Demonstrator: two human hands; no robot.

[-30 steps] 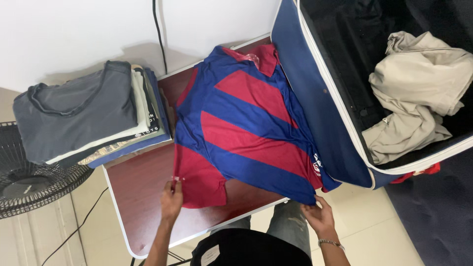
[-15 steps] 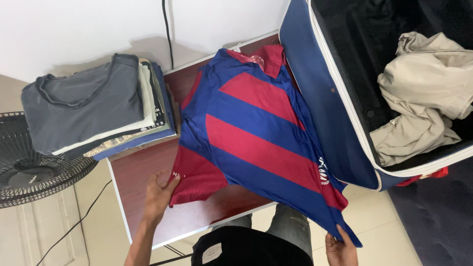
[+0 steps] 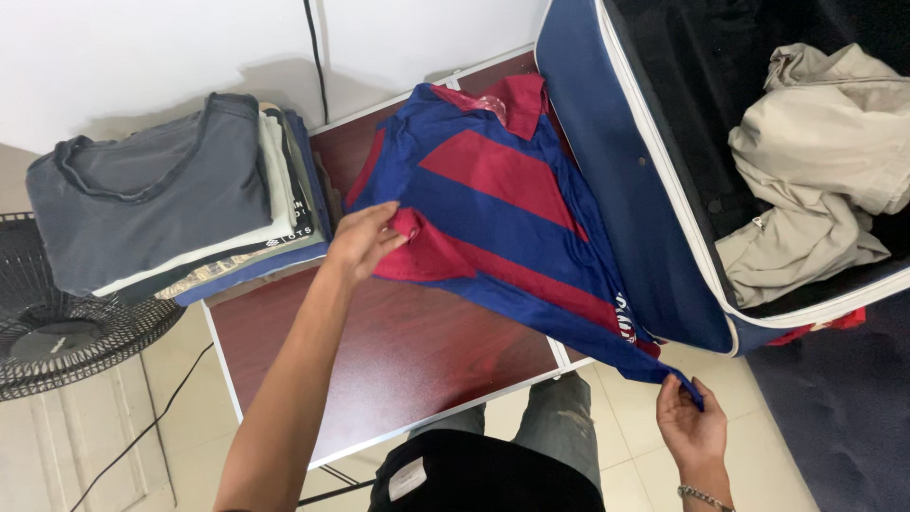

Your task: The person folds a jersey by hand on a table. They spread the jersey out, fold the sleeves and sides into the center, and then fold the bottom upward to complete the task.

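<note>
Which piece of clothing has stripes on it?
The shirt spread on the table, held by both hands. It has red and blue stripes. The grey top on the pile and the beige clothes in the suitcase are plain.

No packages, signs or screens in view.

Labels and printed marks only:
- Small pale rectangular label [image 3: 408, 479], sewn on the black garment at the bottom centre of the frame, tilted slightly.
- White printed mark [image 3: 627, 318] on the blue hem of the striped shirt, right of centre, beside the suitcase wall; too small to make out.
- White lettering patch [image 3: 300, 220] on the dark edge of a folded garment in the stack, left of centre, running along the fold.
</note>
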